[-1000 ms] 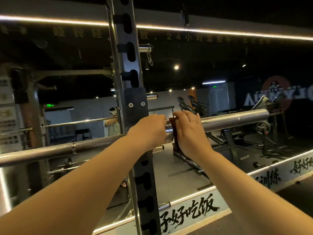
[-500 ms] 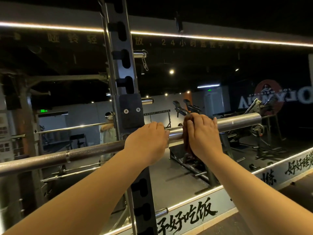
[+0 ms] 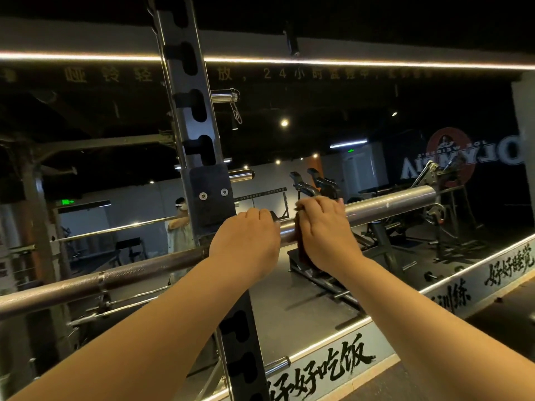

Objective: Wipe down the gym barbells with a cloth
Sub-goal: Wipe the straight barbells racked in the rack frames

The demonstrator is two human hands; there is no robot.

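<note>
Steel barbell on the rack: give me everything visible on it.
The long steel barbell runs tilted across the view, low at left and rising right. Its thin shaft looks dark and knurled with a ring mark; the thicker polished sleeve ends bare, with no plates. It rests at the black slotted rack upright. The left hand grips the shaft; the right hand presses a dark cloth around the sleeve.

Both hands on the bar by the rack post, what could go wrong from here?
1. The left hand grips the barbell right beside the rack post; if the bar rolls or slides, fingers may get pinched there.
2. The right hand presses a dark cloth on the smooth sleeve; the cloth hangs loose below and might slip off.
</note>
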